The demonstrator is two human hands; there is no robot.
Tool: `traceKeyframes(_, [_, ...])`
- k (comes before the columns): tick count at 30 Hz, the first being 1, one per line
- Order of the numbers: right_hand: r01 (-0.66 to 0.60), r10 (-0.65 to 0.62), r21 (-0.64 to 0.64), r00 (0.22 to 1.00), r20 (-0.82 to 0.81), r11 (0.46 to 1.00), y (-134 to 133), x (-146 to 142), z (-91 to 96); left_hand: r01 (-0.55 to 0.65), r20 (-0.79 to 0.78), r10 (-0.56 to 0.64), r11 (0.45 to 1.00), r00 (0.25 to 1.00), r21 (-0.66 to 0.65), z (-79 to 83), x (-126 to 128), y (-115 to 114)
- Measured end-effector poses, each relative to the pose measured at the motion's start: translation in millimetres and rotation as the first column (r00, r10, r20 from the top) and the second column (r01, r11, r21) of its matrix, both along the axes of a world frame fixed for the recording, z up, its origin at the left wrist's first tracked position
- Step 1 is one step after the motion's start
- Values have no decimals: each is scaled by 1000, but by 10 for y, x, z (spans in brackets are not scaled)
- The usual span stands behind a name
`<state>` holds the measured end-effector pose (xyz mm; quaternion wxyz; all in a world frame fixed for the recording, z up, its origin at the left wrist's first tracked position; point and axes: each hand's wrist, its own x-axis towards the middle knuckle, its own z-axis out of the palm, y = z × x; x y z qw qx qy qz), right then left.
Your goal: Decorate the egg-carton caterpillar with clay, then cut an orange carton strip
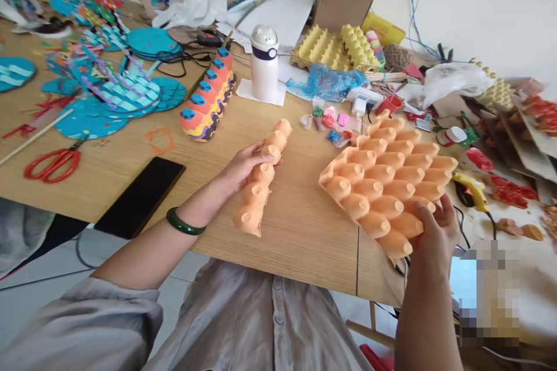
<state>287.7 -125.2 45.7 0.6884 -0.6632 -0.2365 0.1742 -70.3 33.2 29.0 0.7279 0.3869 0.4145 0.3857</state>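
Note:
My left hand (249,167) grips a narrow strip of orange egg carton (256,191) by its upper half, with a single row of rounded cups facing up. In my right hand (435,229) is a larger orange egg tray (383,174), held by its near right corner and tilted over the table. My right thumb lies on top of the tray; the other fingers are partly hidden behind it. Beyond the strip lies a painted egg-carton piece (209,98) in orange, yellow and black with blue spots.
On the wooden table (304,243) are a black phone (141,197), red-handled scissors (53,165), a white bottle (264,66) and blue paper discs (91,119). Yellow egg trays (322,49) stand at the back. A yellow glue gun (472,191) lies at the right.

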Motion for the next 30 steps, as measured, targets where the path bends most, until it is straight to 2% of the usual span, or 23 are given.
traceKeyframes(3, [120, -121, 23, 993, 14, 992, -83, 207, -12, 67, 4, -67, 998, 998, 11, -104, 86, -43])
traceKeyframes(8, [164, -163, -22, 986, 35, 986, -207, 425, -109, 157, -112, -143, 979, 983, 131, -265, 199, -59])
traceKeyframes(10, [221, -221, -6, 975, 32, 975, -234, 484, -158, 172, -222, -123, 960, 967, 221, -310, 203, -28])
traceKeyframes(14, [284, -284, 14, 954, 91, 959, -248, 580, -222, 192, -443, 8, 894, 896, 404, -347, 119, 54])
traceKeyframes(18, [299, -300, 38, 953, 48, 954, -193, 560, -220, 183, -509, 127, 837, 851, 515, -248, 56, 61])
traceKeyframes(20, [312, -313, 70, 950, 9, 948, -138, 484, -202, 141, -470, 198, 793, 860, 593, -131, 89, 16])
traceKeyframes(22, [275, -274, 78, 961, -22, 958, -79, 365, -181, 120, -409, 199, 764, 890, 634, 9, 171, -56])
traceKeyframes(23, [238, -236, 76, 971, -34, 968, -52, 293, -170, 122, -374, 160, 769, 913, 628, 79, 229, -97])
traceKeyframes(26, [111, -109, 62, 994, -28, 992, 2, 56, -145, 147, -247, -17, 842, 969, 518, 243, 438, -206])
traceKeyframes(30, [-31, 30, 74, 999, 14, 997, 39, -208, -150, 226, -142, -191, 931, 971, 287, 310, 685, -263])
